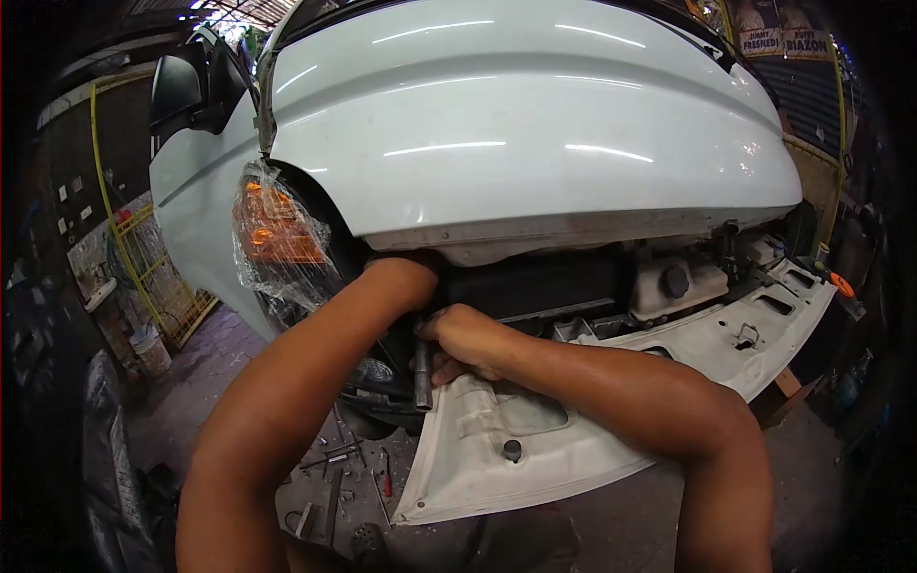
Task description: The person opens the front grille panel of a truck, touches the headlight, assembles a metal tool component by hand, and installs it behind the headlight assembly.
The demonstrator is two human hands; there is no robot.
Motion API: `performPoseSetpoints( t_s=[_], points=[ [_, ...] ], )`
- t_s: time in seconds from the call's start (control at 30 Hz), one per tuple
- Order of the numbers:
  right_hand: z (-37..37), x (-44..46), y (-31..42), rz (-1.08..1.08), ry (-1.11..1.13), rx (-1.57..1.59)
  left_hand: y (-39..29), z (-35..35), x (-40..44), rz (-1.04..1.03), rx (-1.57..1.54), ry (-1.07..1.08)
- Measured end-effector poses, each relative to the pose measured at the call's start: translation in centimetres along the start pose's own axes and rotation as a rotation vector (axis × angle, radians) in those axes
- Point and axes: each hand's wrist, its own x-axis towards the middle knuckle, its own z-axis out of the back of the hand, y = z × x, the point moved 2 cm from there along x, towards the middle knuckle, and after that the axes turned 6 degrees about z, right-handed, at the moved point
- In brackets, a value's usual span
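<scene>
Two-handed work, read left to right about the white hood (535, 115): left of the hood sits the headlight (287, 229), wrapped in clear film; my left forearm (330, 329) slants up beneath the hood's lower left edge, so that the left hand is hidden, and I cannot tell how open it is or what it holds; below that same edge, the metal tool (423, 382) points downward; just beside it my right hand (460, 342), fingers curled in, appears to grip its upper part; below the hood the white panel (478, 477) spreads rightward, with the reservoir (654, 298) under the hood's right half. I judge the step in hand to be tool work beneath the hood, the next move calling for a steady right grip and careful feeling with the unseen left
</scene>
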Motion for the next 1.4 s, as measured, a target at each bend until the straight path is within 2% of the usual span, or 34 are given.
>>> performPoseSetpoints(
  t_s=[0.37, 0.53, 1.4],
  points=[
    [-0.1, 0.8, -0.5, 0.098, -0.05, -0.054, -0.3, 0.1, 0.1, 0.082, -0.138, -0.085],
    [-0.4, 0.5, -0.4, 0.152, -0.088, -0.084, -0.1, -0.3, 1.2, 0.052, -0.036, 0.06],
    [-1.5, 0.2, 0.2, 0.211, -0.25, -0.303, -0.1, -1.9, 3.0, 0.07, 0.001, 0.091]
  ],
)
